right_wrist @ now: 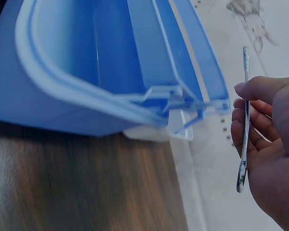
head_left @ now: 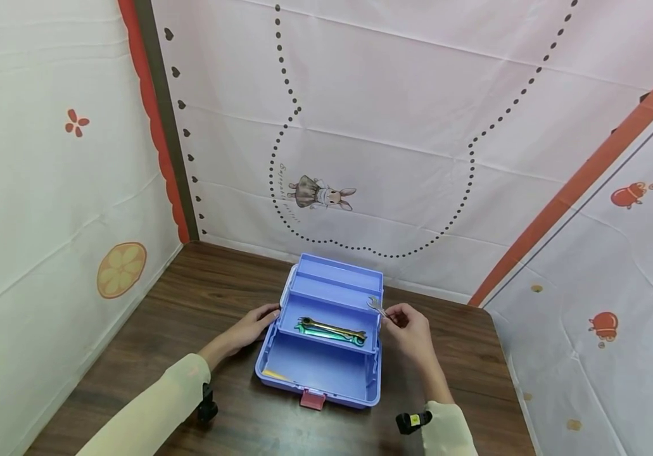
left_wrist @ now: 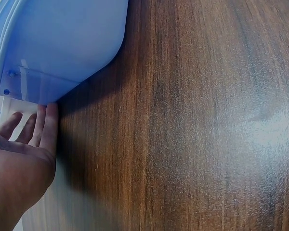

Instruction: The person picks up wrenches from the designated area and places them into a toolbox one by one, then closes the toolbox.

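A blue toolbox [head_left: 320, 364] stands unfolded on the table, its stepped trays raised at the back. Two wrenches, one gold [head_left: 334, 327] and one green [head_left: 326, 334], lie in the middle tray. My right hand [head_left: 412, 332] pinches a silver wrench [right_wrist: 246, 120] between thumb and fingers, beside the right end of the trays. At the box's left side is my left hand [head_left: 252, 326]; its fingers [left_wrist: 49, 127] are extended and touch the box wall in the left wrist view. A yellow item [head_left: 275, 375] lies in the bottom compartment, its kind unclear.
The dark wood table [head_left: 206, 304] meets a printed cloth wall [head_left: 383, 145] close behind the toolbox, with more cloth at left and right. A red latch [head_left: 312, 399] hangs at the box's front edge.
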Demonstrator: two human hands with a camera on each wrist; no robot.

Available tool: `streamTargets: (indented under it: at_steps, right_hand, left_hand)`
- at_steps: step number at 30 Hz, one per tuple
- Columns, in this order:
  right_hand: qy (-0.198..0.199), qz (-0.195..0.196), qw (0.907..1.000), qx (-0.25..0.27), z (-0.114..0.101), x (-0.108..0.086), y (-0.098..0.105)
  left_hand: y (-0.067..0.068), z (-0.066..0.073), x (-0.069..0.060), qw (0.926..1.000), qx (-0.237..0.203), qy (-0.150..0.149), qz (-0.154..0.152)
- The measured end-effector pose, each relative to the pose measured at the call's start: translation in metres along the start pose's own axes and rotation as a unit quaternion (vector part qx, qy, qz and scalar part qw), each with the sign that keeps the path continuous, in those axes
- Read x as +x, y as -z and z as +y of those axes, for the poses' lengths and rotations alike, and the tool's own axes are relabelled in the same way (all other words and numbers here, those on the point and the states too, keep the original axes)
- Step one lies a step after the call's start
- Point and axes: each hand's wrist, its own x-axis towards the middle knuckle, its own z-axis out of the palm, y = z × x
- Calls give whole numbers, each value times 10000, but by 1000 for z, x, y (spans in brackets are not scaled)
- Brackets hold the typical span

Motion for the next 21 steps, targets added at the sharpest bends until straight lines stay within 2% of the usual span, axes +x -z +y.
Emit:
streamTargets:
  at_steps: [7,21]
  right_hand:
    - [218,-375,9990,-75,-15,7,-17]
    - [752,-835,9933,-254,-31,11,-49]
  left_hand:
    - [1,0,0,10000,-18,-28,-26]
    - [0,0,0,10000,-54,-36,-14]
